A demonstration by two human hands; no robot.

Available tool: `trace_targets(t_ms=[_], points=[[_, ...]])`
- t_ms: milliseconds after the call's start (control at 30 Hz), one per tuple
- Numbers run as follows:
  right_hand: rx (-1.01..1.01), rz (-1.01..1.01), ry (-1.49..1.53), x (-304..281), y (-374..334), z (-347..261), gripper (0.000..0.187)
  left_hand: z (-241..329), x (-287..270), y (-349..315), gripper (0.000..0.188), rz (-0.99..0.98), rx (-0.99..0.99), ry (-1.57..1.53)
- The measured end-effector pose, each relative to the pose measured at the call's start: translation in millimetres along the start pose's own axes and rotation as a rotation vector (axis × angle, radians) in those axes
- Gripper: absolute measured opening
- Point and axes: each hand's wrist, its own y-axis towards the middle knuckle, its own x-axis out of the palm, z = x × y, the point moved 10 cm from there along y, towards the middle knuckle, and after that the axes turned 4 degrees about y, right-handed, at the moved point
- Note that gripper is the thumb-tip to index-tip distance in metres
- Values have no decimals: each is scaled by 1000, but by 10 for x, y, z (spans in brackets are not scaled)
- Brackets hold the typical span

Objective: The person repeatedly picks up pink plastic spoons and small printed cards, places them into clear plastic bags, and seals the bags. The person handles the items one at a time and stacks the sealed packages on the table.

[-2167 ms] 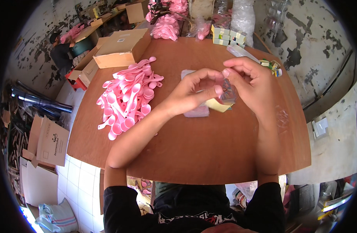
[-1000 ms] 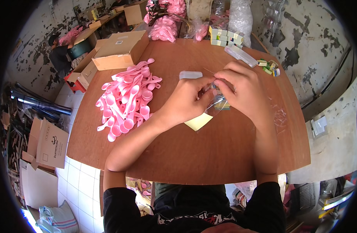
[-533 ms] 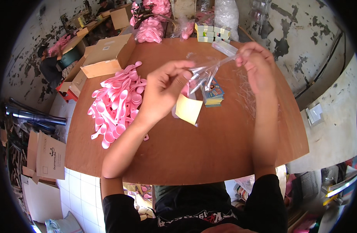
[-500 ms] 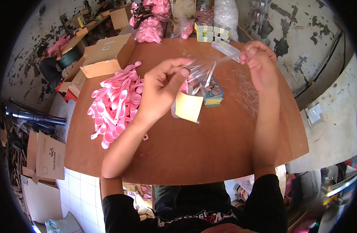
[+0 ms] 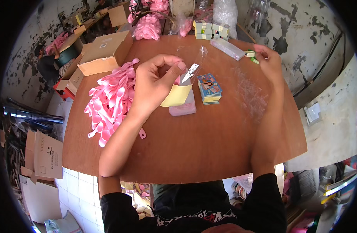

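While held clear of the worktop point(image 5: 209, 155):
Left hand point(image 5: 153, 83): pinched shut on clear bag point(image 5: 194, 64), yellow card point(image 5: 177, 95) inside, lifted for filling.
Right hand point(image 5: 268, 58): fingers curled at small green packets point(image 5: 251, 54); grip cannot be told.
Pink spoons point(image 5: 110, 101): heaped left, within reach.

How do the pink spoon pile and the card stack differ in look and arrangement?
The pink spoon pile is a loose, sprawling heap in one colour at the table's left, beside the left hand; the card stack is a neat, squared, multicoloured block near the centre. The spoons are long and rounded; the cards are flat rectangles. Both rest on the brown table, untouched by either hand.
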Motion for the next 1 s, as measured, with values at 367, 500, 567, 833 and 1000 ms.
trace_targets(t_ms=[367,500,567,833,1000], points=[[40,-675,558,1580,-866,-1611,25,-95,-22,12,15,39,-48,-198],[71,-532,661,1484,-790,-1589,17,-149,56,27,22,-54,-116,-299],[45,-450,765,1369,-738,-1589,16,-224,156,25,27,-170,-118,-256],[67,-378,835,1243,-667,-1541,17,-191,119,24,22,-134,-104,-240],[24,-387,878,1141,-648,-1614,16,-118,69,10,19,-98,-102,-355]])
